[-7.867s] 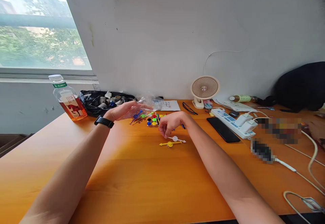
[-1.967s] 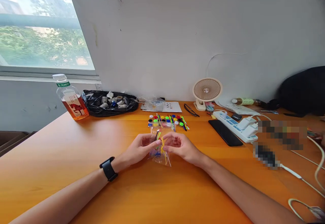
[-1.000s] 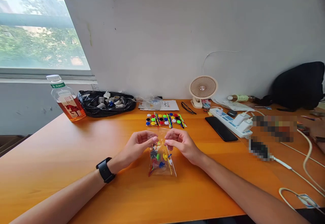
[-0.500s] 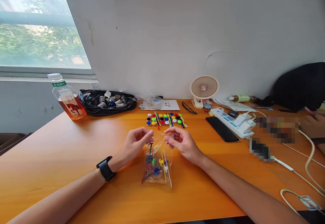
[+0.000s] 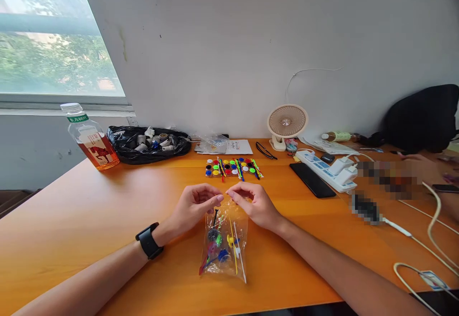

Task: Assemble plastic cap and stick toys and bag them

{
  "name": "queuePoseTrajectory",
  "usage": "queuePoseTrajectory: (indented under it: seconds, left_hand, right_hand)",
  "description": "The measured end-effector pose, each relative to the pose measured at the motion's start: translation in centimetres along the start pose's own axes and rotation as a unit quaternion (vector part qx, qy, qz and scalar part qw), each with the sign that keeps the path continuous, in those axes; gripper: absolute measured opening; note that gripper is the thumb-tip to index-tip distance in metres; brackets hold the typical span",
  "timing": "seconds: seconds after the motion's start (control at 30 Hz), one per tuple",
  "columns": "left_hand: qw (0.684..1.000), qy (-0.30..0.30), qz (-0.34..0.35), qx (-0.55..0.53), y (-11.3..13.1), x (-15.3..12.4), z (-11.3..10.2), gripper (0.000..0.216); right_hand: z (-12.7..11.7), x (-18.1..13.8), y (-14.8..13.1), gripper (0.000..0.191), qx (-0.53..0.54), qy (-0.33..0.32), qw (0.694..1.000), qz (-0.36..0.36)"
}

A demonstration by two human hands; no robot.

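A clear plastic bag (image 5: 218,273) hangs upright between my hands, over the near middle of the table. Inside it are small coloured round pieces and thin sticks or ties in black, yellow, white, red, green and blue. My left hand (image 5: 199,201) pinches the bag's top edge between thumb and fingers. At the same edge, my right hand (image 5: 256,203) also pinches the film, its fingertips almost meeting the left ones. Just beyond my hands lie sets of coloured round pieces (image 5: 229,168) with bundled coloured strips across them.
A tea bottle (image 5: 91,139) and a black bag of grey tubes (image 5: 150,146) stand at the left. Papers (image 5: 234,147), glasses (image 5: 266,150) and a small fan (image 5: 287,122) line the wall. To the right are a phone (image 5: 311,180), a power strip (image 5: 322,168), cables and another person's hand (image 5: 418,165).
My hands have drawn together at the bag's top, closing the gap between their fingertips. The bag sits slightly lower in view. The other person's hand at the right has shifted.
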State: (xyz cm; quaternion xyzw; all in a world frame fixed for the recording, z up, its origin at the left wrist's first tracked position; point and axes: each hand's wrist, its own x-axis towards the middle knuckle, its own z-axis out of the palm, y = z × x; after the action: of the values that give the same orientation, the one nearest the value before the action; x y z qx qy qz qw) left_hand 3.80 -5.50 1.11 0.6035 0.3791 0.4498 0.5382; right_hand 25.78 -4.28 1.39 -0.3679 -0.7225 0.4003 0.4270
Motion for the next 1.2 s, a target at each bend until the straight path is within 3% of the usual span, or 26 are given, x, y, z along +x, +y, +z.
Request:
queuePoseTrajectory:
  seconds: [0.13,0.27,0.63,0.93,1.03,1.2]
  left_hand:
    - [1.0,0.029,0.003,-0.012,0.1,0.5,-1.0,0.038]
    - [1.0,0.015,0.011,-0.017,0.3,1.0,-2.2,0.035]
    - [1.0,-0.007,0.024,0.006,0.3,1.1,-3.6,0.021]
    - [0.999,0.019,0.019,-0.02,0.2,0.9,-2.7,0.034]
    - [0.999,0.014,0.039,-0.003,0.1,1.0,-2.8,0.052]
    - [0.995,-0.016,0.064,0.081,-0.4,1.4,-3.2,0.028]
  right_hand:
    - [-1.0,0.2,0.6,0.029,0.123,0.0,0.991,0.056]
    - [-1.9,0.5,0.9,0.033,0.165,-0.012,0.985,0.056]
    - [-2.6,0.5,1.1,0.012,0.173,0.004,0.984,0.035]
    - [-2.2,0.3,0.6,0.017,0.133,0.026,0.991,0.015]
    - [-1.9,0.4,0.9,0.034,0.133,0.044,0.989,0.04]
    - [-1.7,0.5,1.0,0.02,0.12,0.041,0.991,0.052]
